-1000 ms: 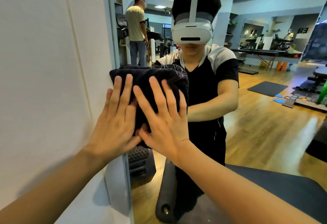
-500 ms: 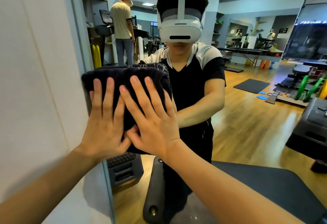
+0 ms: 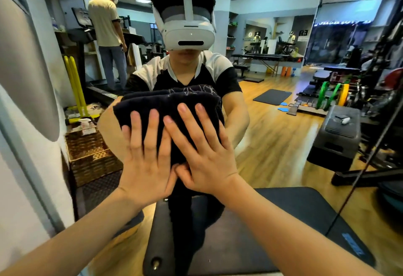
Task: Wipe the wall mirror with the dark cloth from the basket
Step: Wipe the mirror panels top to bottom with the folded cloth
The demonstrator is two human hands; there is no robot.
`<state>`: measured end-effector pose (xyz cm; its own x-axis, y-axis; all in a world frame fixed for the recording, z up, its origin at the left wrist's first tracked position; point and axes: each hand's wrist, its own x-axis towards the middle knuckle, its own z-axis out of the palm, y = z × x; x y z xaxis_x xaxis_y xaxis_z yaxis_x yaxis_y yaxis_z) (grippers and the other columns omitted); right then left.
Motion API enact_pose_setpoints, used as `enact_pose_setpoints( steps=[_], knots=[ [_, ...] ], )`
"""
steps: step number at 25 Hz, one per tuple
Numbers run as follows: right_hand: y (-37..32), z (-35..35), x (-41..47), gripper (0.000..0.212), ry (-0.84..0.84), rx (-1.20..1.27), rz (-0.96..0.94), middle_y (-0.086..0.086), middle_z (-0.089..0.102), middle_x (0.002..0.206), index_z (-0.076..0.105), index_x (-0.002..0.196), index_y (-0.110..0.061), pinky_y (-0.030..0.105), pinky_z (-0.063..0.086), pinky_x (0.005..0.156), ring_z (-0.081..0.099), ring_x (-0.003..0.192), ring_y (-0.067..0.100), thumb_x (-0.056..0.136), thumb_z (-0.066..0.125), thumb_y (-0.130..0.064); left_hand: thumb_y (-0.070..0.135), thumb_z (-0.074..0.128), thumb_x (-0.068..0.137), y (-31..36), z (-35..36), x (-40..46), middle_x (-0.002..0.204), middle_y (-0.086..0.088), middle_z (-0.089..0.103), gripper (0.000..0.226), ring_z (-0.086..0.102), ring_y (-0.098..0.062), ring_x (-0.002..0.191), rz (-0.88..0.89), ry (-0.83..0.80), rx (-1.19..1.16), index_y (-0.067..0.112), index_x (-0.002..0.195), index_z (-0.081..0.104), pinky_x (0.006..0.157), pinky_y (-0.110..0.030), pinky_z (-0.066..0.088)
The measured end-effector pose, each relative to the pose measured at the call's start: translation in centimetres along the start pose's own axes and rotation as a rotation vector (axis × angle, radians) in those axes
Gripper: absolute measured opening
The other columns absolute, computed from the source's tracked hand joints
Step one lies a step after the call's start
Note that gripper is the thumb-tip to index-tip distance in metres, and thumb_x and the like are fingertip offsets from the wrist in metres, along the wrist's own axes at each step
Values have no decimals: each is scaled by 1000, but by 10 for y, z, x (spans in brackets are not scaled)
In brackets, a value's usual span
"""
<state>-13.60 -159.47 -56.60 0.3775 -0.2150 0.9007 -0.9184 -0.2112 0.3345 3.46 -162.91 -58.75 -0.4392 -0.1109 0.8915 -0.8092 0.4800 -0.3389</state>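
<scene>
Hands side by side, left hand (image 3: 146,162) and right hand (image 3: 205,155) flat-fingered, pressing dark cloth (image 3: 168,110) against mirror (image 3: 272,140)

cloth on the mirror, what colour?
Dark navy, near black, cloth with faint pale stitching along its top; head view.

We've got both palms flat on the dark cloth (image 3: 168,103), pressing it against the wall mirror (image 3: 272,127). Left hand (image 3: 145,158) and right hand (image 3: 204,153) sit side by side, fingers straight and spread, thumbs touching at the bottom edge of the folded cloth. In the reflection there's our headset (image 3: 187,29), a wicker basket (image 3: 91,153) low on the left with a spray bottle (image 3: 84,121) on top, and another person (image 3: 108,33) standing on a treadmill behind.
</scene>
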Motion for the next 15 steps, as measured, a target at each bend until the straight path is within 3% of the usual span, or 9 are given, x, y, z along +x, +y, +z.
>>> enact_pose_setpoints(
  steps=[6, 11, 15],
  knots=[
    [115, -33, -56, 74, -36, -69, 28, 9, 24, 166, 34, 159, -24, 49, 26, 122, 18, 158, 29, 89, 47, -45, 42, 54, 98, 112, 44, 55, 159, -31, 18, 76, -3, -50, 152, 10, 57, -22, -4, 151, 25, 122, -64, 5],
    [204, -66, -94, 73, -113, -81, 20, 11, 22, 167, 33, 159, -21, 53, 31, 121, 16, 158, 33, 92, 47, -44, 39, 58, 97, 206, 69, 99, 159, -31, 18, 75, -4, -49, 152, -64, 50, -51, -5, 150, 28, 122, -65, 9],
    [260, -81, -120, 70, -140, -73, 13, 12, 22, 168, 31, 160, -19, 53, 30, 121, 16, 158, 34, 95, 42, -45, 38, 60, 96, 262, 92, 124, 160, -29, 19, 76, 7, -52, 151, -77, 53, -63, -5, 150, 28, 121, -66, 11]
  ],
)
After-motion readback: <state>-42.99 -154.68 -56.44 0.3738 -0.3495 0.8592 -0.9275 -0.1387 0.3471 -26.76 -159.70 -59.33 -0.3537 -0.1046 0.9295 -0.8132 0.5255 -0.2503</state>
